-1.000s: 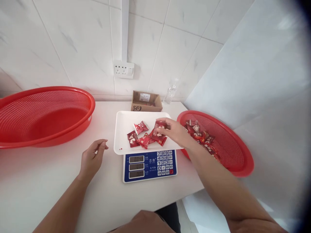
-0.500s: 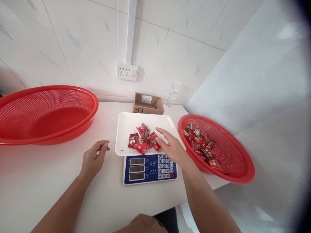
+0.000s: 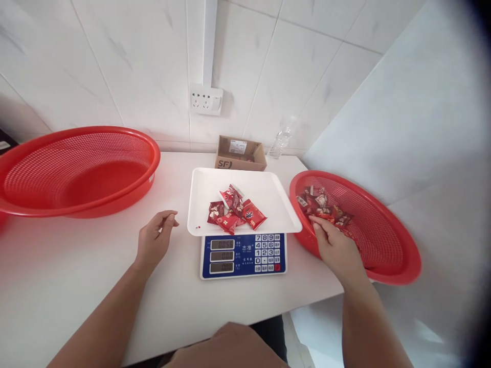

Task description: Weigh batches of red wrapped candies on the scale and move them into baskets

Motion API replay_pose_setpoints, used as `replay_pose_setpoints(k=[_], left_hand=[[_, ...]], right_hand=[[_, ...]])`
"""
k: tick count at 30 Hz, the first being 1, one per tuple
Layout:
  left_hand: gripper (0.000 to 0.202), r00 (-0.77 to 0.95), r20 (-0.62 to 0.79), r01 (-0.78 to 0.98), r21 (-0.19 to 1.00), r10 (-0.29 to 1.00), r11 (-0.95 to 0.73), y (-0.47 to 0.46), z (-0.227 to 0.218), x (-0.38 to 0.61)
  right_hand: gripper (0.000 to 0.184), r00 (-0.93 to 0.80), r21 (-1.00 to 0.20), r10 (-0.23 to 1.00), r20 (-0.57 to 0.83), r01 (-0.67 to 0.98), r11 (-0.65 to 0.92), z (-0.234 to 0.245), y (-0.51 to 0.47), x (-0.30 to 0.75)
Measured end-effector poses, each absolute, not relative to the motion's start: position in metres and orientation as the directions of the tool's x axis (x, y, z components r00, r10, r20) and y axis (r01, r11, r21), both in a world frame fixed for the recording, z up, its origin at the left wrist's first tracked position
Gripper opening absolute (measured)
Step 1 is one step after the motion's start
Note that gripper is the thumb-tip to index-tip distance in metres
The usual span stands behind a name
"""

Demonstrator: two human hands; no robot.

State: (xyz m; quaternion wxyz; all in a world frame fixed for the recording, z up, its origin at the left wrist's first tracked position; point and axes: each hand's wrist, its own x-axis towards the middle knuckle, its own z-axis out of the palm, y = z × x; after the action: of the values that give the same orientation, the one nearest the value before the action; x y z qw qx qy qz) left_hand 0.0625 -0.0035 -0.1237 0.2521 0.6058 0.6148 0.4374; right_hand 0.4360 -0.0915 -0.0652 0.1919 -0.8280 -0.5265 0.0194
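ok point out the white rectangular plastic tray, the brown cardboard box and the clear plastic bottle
White rectangular plastic tray (image 3: 264, 189), head view: bare floor
Brown cardboard box (image 3: 243, 164), head view: front wall
Clear plastic bottle (image 3: 282, 138), head view: mid body

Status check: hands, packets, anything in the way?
Left hand loosely curled, left of tray. Right hand over right basket, grip unclear. Packets bunched on tray. Cardboard box, bottle behind, away from hands.

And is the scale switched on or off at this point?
The scale is on: digits show in its three display windows.
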Motion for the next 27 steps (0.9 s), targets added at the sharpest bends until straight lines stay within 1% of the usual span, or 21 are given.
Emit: replay_pose_setpoints(k=[4, 8, 10, 12, 14, 16, 17, 19, 21, 24, 25, 27], left_hand=[[0.03, -0.171, 0.223, 0.507, 0.855, 0.96, -0.108, -0.002, -0.125, 0.062], [0.029, -0.219, 0.223, 0.503, 0.86, 0.95, -0.086, -0.002, -0.127, 0.061], [0.03, -0.228, 0.261, 0.534, 0.839, 0.938, -0.103, -0.003, -0.124, 0.06], [0.03, -0.248, 0.347, 0.594, 0.792, 0.904, -0.141, -0.003, -0.117, 0.058], [0.031, -0.277, 0.458, 0.669, 0.723, 0.844, -0.172, -0.001, -0.107, 0.053], [0.033, -0.269, 0.564, 0.759, 0.623, 0.781, -0.19, 0.003, -0.095, 0.044], [0.035, -0.238, 0.608, 0.804, 0.561, 0.757, -0.198, 0.007, -0.089, 0.037], [0.041, -0.172, 0.658, 0.887, 0.428, 0.733, -0.176, 0.016, -0.08, 0.021], [0.048, -0.161, 0.614, 0.934, 0.349, 0.772, -0.082, 0.025, -0.074, 0.003], [0.056, -0.244, 0.429, 0.951, 0.282, 0.87, 0.128, 0.031, -0.064, -0.015], [0.057, -0.25, 0.36, 0.955, 0.247, 0.899, 0.166, 0.031, -0.061, -0.018], [0.057, -0.215, 0.261, 0.969, 0.176, 0.941, 0.173, 0.026, -0.055, -0.016]], right_hand=[[0.046, 0.431, -0.242, 0.879, 0.202, 0.892, -0.382, -0.07, -0.09, 0.433], [0.048, 0.432, -0.232, 0.882, 0.189, 0.892, -0.388, -0.068, -0.09, 0.431], [0.048, 0.437, -0.245, 0.881, 0.183, 0.888, -0.39, -0.067, -0.09, 0.431], [0.048, 0.437, -0.258, 0.88, 0.186, 0.886, -0.385, -0.067, -0.091, 0.431], [0.048, 0.434, -0.266, 0.883, 0.179, 0.886, -0.381, -0.068, -0.091, 0.431], [0.048, 0.434, -0.263, 0.887, 0.16, 0.885, -0.385, -0.069, -0.091, 0.432], [0.048, 0.435, -0.259, 0.887, 0.154, 0.884, -0.388, -0.07, -0.092, 0.433], [0.047, 0.439, -0.247, 0.885, 0.155, 0.885, -0.395, -0.072, -0.091, 0.435], [0.047, 0.442, -0.242, 0.883, 0.16, 0.884, -0.399, -0.074, -0.091, 0.437], [0.049, 0.451, -0.247, 0.881, 0.141, 0.878, -0.41, -0.075, -0.089, 0.439], [0.049, 0.459, -0.249, 0.879, 0.131, 0.873, -0.419, -0.074, -0.089, 0.438], [0.05, 0.481, -0.247, 0.87, 0.11, 0.861, -0.445, -0.073, -0.088, 0.437]])
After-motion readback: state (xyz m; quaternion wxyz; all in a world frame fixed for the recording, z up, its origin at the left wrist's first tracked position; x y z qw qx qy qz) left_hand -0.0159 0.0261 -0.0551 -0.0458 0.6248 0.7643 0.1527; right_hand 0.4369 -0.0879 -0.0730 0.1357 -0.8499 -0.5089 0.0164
